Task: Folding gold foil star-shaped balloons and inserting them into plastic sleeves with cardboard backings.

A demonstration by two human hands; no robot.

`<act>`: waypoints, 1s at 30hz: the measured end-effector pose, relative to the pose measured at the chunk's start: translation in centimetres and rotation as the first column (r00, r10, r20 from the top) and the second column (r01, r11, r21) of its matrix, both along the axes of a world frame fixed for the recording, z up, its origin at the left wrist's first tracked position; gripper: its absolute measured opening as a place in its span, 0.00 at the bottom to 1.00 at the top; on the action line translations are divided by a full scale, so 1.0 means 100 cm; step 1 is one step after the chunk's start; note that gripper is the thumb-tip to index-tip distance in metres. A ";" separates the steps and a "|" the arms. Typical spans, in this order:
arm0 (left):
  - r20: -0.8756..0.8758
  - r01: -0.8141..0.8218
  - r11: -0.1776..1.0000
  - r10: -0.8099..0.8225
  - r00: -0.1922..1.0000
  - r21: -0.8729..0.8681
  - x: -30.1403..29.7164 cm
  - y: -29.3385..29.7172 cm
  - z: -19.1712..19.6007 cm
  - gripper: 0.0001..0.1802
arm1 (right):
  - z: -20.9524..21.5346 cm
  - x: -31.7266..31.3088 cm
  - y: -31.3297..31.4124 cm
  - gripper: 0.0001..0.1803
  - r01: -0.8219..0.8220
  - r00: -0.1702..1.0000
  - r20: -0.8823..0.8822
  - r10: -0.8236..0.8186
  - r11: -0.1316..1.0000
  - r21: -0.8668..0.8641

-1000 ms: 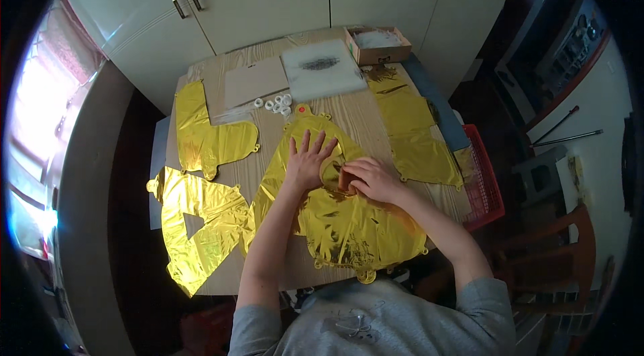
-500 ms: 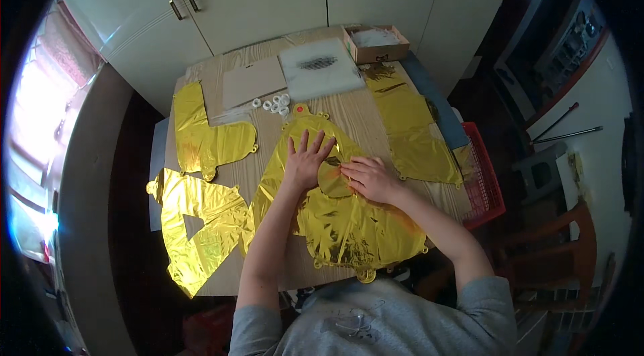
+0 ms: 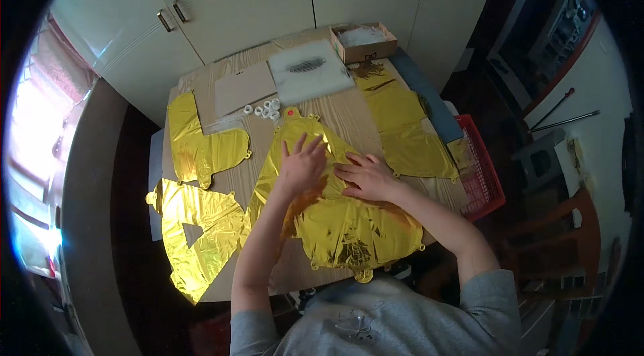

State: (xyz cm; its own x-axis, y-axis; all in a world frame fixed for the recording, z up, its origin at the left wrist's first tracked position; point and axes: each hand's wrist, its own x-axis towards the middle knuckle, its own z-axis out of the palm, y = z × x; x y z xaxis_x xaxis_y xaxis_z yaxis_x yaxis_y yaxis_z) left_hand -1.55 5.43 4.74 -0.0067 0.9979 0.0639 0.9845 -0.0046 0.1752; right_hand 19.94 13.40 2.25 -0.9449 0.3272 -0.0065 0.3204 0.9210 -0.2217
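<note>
A large flat gold foil balloon (image 3: 362, 232) with small tabs along its edge lies in front of me, its round end bearing a red dot at the far side. My left hand (image 3: 303, 167) is over its middle, fingers spread and a little bent; whether the palm touches the foil I cannot tell. Flat on the foil just to the right rests my right hand (image 3: 367, 177), fingers stretched toward the left. Neither hand holds anything. At the left are an L-shaped gold foil balloon (image 3: 211, 151) and, nearer, another gold foil balloon (image 3: 218, 212) with a triangular opening.
Another gold foil balloon (image 3: 409, 135) lies at the right. Several white rolls (image 3: 268, 109) sit beyond the middle, near a beige board (image 3: 245, 90) and a white smudged sheet (image 3: 312, 78). A cardboard box (image 3: 365, 51) stands far back; a red basket (image 3: 486, 168) is right of the table.
My left hand's fingers have bent and lifted somewhat from lying flat. The right hand stays spread on the foil, which has shifted under the hands. The whole view has turned slightly.
</note>
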 end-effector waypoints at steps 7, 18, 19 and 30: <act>0.012 0.104 0.990 -0.106 0.994 0.091 0.018 -0.019 -0.011 0.22 | 0.001 0.000 -0.001 0.33 -0.004 1.000 -0.016 0.004 1.000 0.007; -0.090 0.031 0.996 -0.024 0.996 0.079 0.010 0.002 -0.026 0.24 | -0.005 0.000 -0.002 0.32 -0.015 0.995 -0.094 0.015 1.000 0.000; -0.089 0.029 0.996 -0.021 0.996 0.081 0.009 0.004 -0.026 0.24 | -0.004 0.001 -0.002 0.32 -0.015 0.996 -0.090 0.015 1.000 0.004; -0.100 0.038 0.997 -0.030 0.995 0.073 0.000 0.006 -0.028 0.35 | -0.004 0.013 -0.015 0.24 -0.063 0.980 -0.183 0.080 0.993 0.095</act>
State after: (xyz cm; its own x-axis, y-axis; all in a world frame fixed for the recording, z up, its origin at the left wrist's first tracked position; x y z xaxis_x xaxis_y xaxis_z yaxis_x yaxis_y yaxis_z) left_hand -1.51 6.07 1.89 0.0371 0.9900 0.1364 0.9960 -0.0478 0.0756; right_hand 21.25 11.93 1.86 -0.9479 0.2500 0.1974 0.2136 0.9586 -0.1881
